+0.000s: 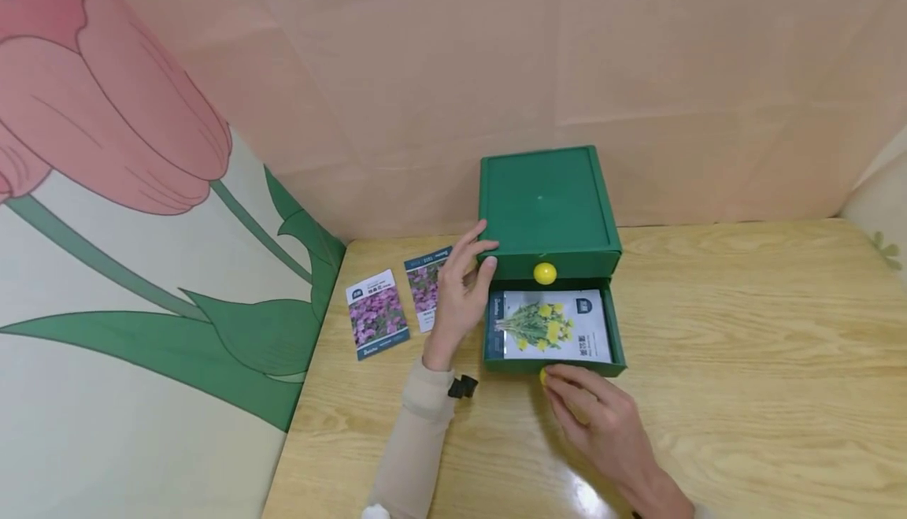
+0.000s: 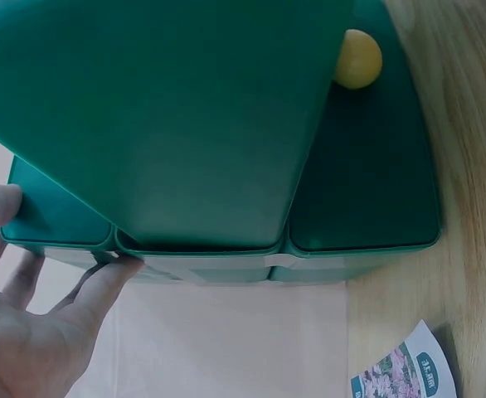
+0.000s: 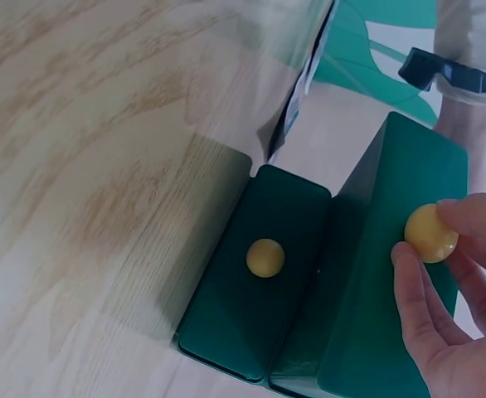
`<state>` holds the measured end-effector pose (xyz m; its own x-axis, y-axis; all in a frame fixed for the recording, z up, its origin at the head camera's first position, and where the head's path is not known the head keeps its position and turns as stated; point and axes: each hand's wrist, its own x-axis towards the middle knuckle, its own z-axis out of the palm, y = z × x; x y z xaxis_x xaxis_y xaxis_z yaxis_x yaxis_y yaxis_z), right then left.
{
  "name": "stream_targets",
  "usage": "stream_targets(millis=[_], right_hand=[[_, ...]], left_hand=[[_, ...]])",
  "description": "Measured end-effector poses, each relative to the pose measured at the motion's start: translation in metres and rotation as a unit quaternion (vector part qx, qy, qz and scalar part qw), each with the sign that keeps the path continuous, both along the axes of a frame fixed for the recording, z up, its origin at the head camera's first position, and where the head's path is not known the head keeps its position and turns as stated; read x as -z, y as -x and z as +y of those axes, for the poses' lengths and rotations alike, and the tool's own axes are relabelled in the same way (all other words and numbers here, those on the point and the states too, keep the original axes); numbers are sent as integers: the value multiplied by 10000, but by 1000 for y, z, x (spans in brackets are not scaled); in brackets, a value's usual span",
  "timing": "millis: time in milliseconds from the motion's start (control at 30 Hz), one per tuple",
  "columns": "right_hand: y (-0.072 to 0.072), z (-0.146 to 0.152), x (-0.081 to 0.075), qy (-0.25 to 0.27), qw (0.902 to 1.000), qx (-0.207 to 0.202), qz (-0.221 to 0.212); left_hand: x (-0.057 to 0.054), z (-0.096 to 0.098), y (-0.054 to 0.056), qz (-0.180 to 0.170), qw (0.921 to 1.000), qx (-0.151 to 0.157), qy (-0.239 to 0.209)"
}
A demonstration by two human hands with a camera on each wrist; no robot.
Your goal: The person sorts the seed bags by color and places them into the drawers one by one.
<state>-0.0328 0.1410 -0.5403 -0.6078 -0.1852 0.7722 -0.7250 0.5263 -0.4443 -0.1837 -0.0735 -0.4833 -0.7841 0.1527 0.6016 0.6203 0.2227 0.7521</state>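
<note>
Right hand [image 1: 601, 417] on knob [image 3: 431, 235], yellow-flower packet [image 1: 553, 326] in head view only

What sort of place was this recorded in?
Probably an indoor corner dressed up for recording, though the wider room is out of view. A wood-grain tabletop meets a creased pink backdrop, and a large cartoon tulip picture covers the left side.

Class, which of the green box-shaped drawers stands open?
The middle green box-shaped drawer: it alone juts out, its round yellow knob pinched by the right hand.
</note>
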Motion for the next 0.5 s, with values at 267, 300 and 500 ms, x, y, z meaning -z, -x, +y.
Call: stream_targets(millis=[267, 300, 500], right_hand=[[7, 2, 3, 41, 9999, -16, -129], [8, 3, 3, 60, 9999, -30, -144], [10, 4, 7, 28, 9997, -2, -260]], left_hand=[[0, 0, 1, 52, 10000, -28, -11], [-1, 0, 0, 42, 10000, -30, -7], [-15, 4, -10, -40, 10000, -23, -8]])
